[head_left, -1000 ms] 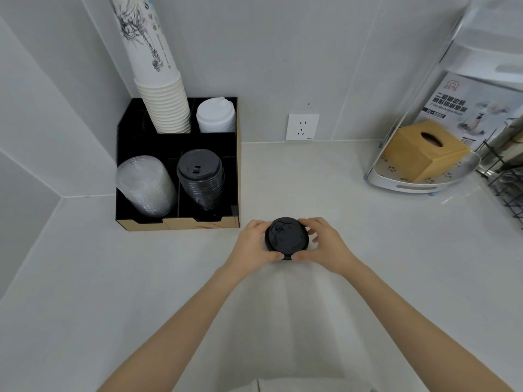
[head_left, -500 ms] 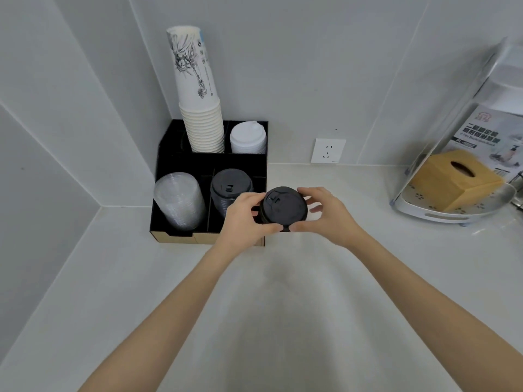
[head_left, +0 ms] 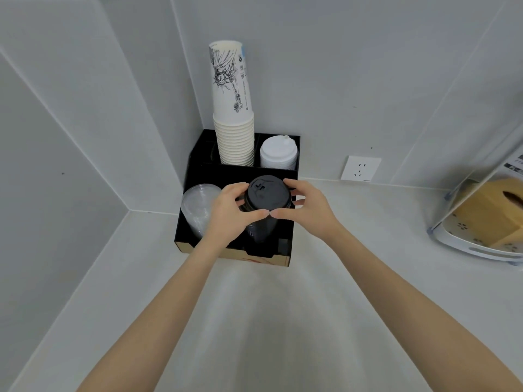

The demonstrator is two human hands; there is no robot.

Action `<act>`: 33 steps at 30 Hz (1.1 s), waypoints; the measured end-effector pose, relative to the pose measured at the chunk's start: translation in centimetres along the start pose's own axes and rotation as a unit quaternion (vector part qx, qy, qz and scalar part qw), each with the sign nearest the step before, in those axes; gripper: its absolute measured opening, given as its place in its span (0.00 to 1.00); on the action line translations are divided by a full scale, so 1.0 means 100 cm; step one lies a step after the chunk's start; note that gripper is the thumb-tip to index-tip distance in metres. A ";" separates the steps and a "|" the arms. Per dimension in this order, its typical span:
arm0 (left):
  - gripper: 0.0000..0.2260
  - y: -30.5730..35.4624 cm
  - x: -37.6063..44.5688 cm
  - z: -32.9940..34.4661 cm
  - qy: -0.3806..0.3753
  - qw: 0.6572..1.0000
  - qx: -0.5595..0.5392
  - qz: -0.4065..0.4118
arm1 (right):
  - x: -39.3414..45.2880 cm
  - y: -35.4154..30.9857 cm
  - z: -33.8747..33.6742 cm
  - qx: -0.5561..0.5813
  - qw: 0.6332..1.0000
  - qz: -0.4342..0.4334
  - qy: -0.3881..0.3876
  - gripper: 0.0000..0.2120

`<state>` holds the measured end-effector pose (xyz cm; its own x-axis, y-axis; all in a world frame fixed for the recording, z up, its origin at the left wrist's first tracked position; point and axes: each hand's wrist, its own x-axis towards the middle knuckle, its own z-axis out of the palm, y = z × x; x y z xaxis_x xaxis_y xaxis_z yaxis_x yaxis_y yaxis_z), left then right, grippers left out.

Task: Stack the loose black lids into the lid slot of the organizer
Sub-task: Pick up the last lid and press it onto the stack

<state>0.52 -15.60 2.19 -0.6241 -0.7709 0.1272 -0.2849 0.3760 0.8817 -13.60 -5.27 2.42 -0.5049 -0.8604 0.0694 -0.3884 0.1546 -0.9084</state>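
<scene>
- Black lids (head_left: 266, 196) gripped between both hands, directly over the front right slot of the organizer (head_left: 195, 162), atop the dark lid stack (head_left: 260, 230) seated there.
- Left hand (head_left: 230, 213) closed on the lids' left rim, thumb curled under the near edge, fingers round the far side.
- Right hand (head_left: 304, 206) closed on the right rim, thumb tip meeting the left thumb at the near edge.
- Organizer tucked into the far left corner of the desk (head_left: 283, 321), against both walls.
- Clear dome lids (head_left: 198, 207) in the front left slot, partly hidden behind the left hand.
- Tall stack of paper cups (head_left: 233, 114) in the back left slot; white lids (head_left: 278, 152) in the back right slot.
- Wall socket (head_left: 360, 168) on the back wall, right of the organizer.
- Tissue box (head_left: 486, 210) on a white tray (head_left: 481, 251) at the desk's right edge.
</scene>
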 end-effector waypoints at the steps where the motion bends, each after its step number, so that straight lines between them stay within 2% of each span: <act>1: 0.28 -0.003 0.001 -0.001 0.001 1.000 0.004 -0.004 | 0.002 0.001 0.003 -0.004 1.000 0.002 -0.004 0.35; 8: 0.29 -0.015 0.009 -0.003 0.006 0.999 0.028 -0.020 | 0.014 0.009 0.017 -0.013 1.000 0.016 -0.019 0.36; 19: 0.30 -0.028 0.007 -0.004 0.001 0.998 -0.004 -0.067 | 0.018 0.014 0.020 -0.025 0.998 0.028 -0.046 0.36; 29: 0.29 -0.029 0.002 -0.003 0.003 0.998 -0.003 -0.065 | 0.014 0.014 0.022 -0.039 0.997 0.024 -0.057 0.36; 33: 0.29 -0.027 0.003 -0.004 0.003 0.998 0.003 -0.067 | 0.013 0.012 0.021 -0.025 0.997 0.037 -0.069 0.39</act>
<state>1.37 -17.02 0.01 -0.5762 -0.8172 0.0099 -0.3699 0.2716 0.8885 -13.09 -7.23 0.50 -0.4244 -0.9037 -0.0566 -0.3945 0.2409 -0.8868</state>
